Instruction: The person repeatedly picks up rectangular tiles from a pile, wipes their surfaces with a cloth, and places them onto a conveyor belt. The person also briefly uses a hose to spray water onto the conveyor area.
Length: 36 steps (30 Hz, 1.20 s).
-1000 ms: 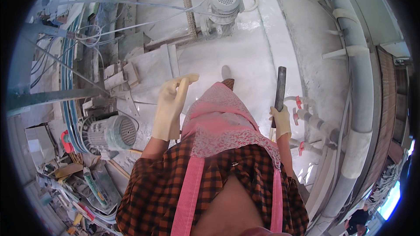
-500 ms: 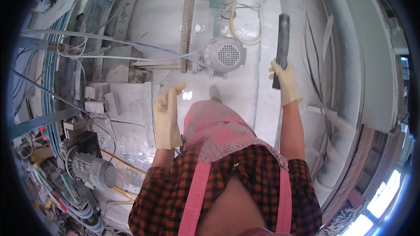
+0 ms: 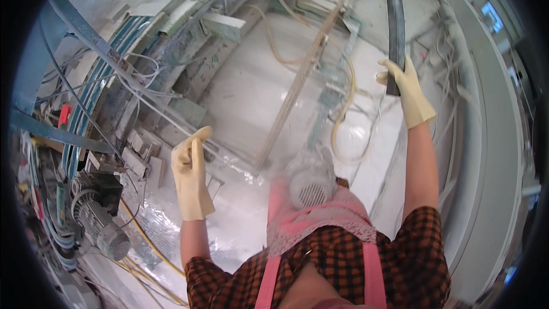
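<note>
My right hand (image 3: 409, 88), in a cream rubber glove, grips the lower end of a long, straight black bar (image 3: 396, 26) held upright at the right; its exact material does not show. My left hand (image 3: 191, 174), gloved alike, is raised at the left with its fingers curled in, and I see nothing held in it. A thin pale rod (image 3: 151, 106) runs behind its fingertips; whether they touch it I cannot tell. Directly before my pink apron (image 3: 320, 217) is a grey, dusty electric motor (image 3: 311, 186) with a round grille.
A long drive chain (image 3: 297, 88) slants down over the pale wet surface. A yellow hose (image 3: 350, 88) loops right of it. At left are blue beams (image 3: 63, 134), loose cables, small blocks (image 3: 137, 154) and a second motor (image 3: 100, 226). A grey panel (image 3: 494, 114) borders the right.
My view has swung, and the chain now slants. The near motor sits closer to my body. My right hand has gone farther out with the bar; my left hand has moved outward to the left.
</note>
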Each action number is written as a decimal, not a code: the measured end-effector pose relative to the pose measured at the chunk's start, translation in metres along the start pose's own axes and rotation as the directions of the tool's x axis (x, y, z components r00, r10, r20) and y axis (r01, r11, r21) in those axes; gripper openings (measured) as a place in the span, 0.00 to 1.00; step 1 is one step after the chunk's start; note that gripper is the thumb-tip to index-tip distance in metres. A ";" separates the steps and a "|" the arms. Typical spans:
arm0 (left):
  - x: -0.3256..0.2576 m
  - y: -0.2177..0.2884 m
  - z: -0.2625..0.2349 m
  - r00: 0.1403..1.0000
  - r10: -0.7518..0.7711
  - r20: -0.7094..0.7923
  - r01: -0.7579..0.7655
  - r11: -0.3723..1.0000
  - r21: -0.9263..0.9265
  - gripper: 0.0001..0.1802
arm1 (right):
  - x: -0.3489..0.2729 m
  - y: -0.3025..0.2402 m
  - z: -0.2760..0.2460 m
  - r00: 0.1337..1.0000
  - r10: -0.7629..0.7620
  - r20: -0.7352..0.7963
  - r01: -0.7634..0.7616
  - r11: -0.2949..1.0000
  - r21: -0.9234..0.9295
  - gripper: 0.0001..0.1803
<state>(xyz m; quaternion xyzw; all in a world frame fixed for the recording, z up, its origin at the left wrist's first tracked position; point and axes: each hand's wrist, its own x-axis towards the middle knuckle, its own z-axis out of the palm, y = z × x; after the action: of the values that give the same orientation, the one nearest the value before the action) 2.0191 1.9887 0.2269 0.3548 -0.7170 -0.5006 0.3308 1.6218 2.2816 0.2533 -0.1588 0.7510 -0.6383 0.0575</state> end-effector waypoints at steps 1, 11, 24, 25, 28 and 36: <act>0.011 0.003 0.012 1.000 0.007 -0.001 -0.007 1.000 0.030 0.15 | 0.036 -0.010 0.000 0.995 -0.037 0.091 0.044 0.997 -0.069 0.22; -0.061 -0.104 0.197 0.950 -0.282 0.136 0.202 0.885 0.420 0.23 | 0.388 0.017 0.104 0.951 0.067 0.302 -0.008 0.981 -0.195 0.21; -0.133 -0.140 0.239 0.944 -0.323 0.060 0.210 0.733 0.647 0.18 | 0.474 0.041 0.171 0.939 -0.038 0.342 0.062 0.996 -0.061 0.22; -0.135 -0.139 0.237 0.963 -0.264 0.056 0.165 0.740 0.652 0.18 | 0.474 0.042 0.174 0.924 -0.071 0.376 0.094 0.995 -0.043 0.21; -0.137 -0.139 0.235 0.949 -0.310 0.050 0.218 0.766 0.605 0.18 | 0.465 0.033 0.180 0.944 -0.012 0.331 0.047 0.994 -0.096 0.20; -0.140 -0.152 0.237 0.946 -0.321 0.043 0.224 0.746 0.627 0.19 | 0.413 0.001 0.220 0.959 0.019 0.284 -0.026 0.999 0.022 0.17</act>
<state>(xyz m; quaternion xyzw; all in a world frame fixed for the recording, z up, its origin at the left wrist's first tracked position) 1.9232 2.1832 -0.0009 0.5058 -0.8031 -0.3079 0.0664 1.2954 1.9464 0.2612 -0.2395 0.7287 -0.6176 0.1738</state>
